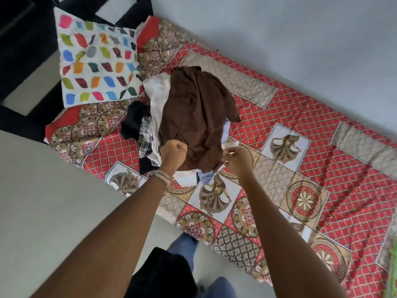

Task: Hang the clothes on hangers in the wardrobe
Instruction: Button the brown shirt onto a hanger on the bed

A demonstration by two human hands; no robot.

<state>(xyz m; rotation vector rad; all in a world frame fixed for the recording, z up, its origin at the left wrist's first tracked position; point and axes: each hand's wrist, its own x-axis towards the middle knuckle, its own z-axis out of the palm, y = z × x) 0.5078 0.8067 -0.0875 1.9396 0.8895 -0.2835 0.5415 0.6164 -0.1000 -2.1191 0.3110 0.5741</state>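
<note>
Viewing from the head camera, left to right, I note the pillow (97, 61) at the bed's head, then the pile (154, 117) of clothes on the quilt (300, 117), topped by the brown garment (193, 117). My left hand (173, 152) is clenched on that garment's near edge; my right hand (237, 157) pinches the same edge further right, though whether it also holds white cloth below I cannot tell. The garment's long axis runs away from both grips toward the pillow, so it lies beyond the hands, about equally near each. I judge a lift toward me would free it. No hanger or wardrobe is in view.
</note>
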